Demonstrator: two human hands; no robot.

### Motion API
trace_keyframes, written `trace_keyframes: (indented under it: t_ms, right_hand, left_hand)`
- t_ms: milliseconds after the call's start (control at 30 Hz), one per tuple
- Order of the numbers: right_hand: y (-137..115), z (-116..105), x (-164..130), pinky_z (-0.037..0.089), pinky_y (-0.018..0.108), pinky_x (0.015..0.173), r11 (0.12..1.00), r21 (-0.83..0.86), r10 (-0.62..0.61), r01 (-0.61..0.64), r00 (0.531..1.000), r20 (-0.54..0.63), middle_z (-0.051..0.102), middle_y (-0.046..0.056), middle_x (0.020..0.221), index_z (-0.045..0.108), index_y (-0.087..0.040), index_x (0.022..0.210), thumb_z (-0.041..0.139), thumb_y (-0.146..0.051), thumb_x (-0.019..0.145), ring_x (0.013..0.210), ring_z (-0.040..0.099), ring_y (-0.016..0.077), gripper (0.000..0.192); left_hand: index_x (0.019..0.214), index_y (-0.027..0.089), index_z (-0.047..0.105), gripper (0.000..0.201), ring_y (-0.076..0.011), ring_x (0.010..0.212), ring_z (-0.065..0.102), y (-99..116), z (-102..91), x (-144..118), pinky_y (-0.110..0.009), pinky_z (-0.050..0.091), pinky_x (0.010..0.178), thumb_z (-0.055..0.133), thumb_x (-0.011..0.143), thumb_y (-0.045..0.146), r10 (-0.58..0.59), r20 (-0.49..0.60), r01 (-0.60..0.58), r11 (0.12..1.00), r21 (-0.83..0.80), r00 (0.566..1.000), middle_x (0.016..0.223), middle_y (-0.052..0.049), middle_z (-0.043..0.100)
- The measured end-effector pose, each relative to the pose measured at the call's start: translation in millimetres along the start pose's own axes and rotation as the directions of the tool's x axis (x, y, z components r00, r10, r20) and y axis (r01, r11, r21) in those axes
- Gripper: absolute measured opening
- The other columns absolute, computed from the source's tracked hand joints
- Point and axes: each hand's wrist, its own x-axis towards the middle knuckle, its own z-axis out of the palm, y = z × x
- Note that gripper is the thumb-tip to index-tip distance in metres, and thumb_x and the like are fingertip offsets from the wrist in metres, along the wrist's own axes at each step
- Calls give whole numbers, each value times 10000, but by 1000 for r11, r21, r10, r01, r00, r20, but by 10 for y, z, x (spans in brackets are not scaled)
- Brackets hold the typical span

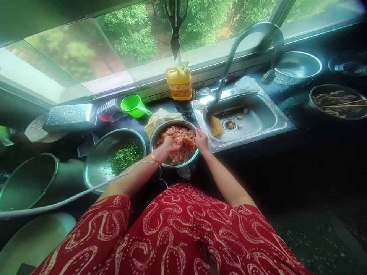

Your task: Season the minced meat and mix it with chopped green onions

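A steel bowl (160, 131) full of pink minced meat (183, 133) stands on the dark counter in front of me. My left hand (169, 145) is down in the meat, fingers curled into it; a gold bangle sits on that wrist. My right hand (202, 140) rests on the bowl's right rim and grips it. To the left stands a larger steel basin (97, 160) with chopped green herbs (126, 156) heaped at its right side.
A steel sink (258, 122) with a curved tap (243, 38), a sponge and scraps lies to the right. A yellow detergent bottle (179, 82) and green cup (133, 105) stand by the window. Pots sit far right, a large lidded pot (28, 183) left.
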Motion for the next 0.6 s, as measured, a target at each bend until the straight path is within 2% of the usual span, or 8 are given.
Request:
trace_keyframes:
  t_ms: [67,167,233,300,400,467,533,600]
  right_hand:
    - [-12,-12,4,373,375,1088,1000,-5,12,-12,1000,3,625,111,1244,619,-101,1214,416,-262,886,1184,568,207,418]
    - [-26,-15,-1,372,382,1089,1000,-2,3,-3,1000,4,622,105,1250,619,-109,1216,419,-252,880,1192,562,208,417]
    - [-29,-12,-6,378,384,1084,1000,3,-13,13,1000,3,625,94,1247,624,-127,1214,418,-259,880,1191,563,206,413]
    - [-29,-7,-9,384,377,1079,1000,2,-21,21,1000,0,629,100,1240,629,-124,1205,414,-265,883,1188,565,207,412]
    - [-20,2,-7,394,367,1071,1000,5,-21,21,1000,-7,633,112,1231,635,-112,1193,406,-271,888,1183,568,206,413]
    - [-6,7,-1,396,365,1070,1000,12,-23,23,1000,-12,635,106,1230,639,-121,1190,410,-279,889,1180,570,202,409]
    - [8,8,9,399,364,1070,1000,12,-25,25,1000,-6,637,101,1227,642,-129,1186,422,-283,886,1173,576,201,403]
    - [14,2,20,404,373,1065,1000,-2,-26,26,1000,0,638,109,1223,642,-123,1183,429,-282,883,1166,583,209,401]
  left_hand:
    - [1254,119,457,412,-182,959,625,144,-27,-39,-343,540,807,239,905,126,52,-85,-59,995,-78,995,1049,-134,635]
    - [1285,127,444,398,-186,1012,604,176,-142,-145,-357,515,873,295,919,172,290,-13,-267,898,349,957,1137,-139,589]
    - [1280,160,496,393,-233,1140,539,90,-222,-249,-412,452,965,401,904,223,389,187,-407,624,667,902,1220,-134,552]
    - [1263,229,553,430,-301,1309,373,-43,-271,-346,-501,314,1067,524,835,197,344,437,-528,239,815,831,1355,-109,474]
    - [1217,282,599,466,-336,1405,168,-248,-222,-341,-616,80,1099,569,779,127,37,748,-704,-311,639,662,1476,-78,360]
    - [1183,242,619,407,-323,1407,170,-325,-85,-169,-625,15,1093,534,804,121,-106,809,-739,-489,464,578,1444,-108,406]
    - [1142,166,641,363,-330,1375,246,-299,98,111,-598,33,1100,486,819,105,-70,781,-672,-560,484,621,1360,-169,487]
    - [1102,97,657,347,-349,1279,386,-147,241,396,-557,139,1088,463,814,95,14,674,-552,-561,616,738,1259,-224,550]
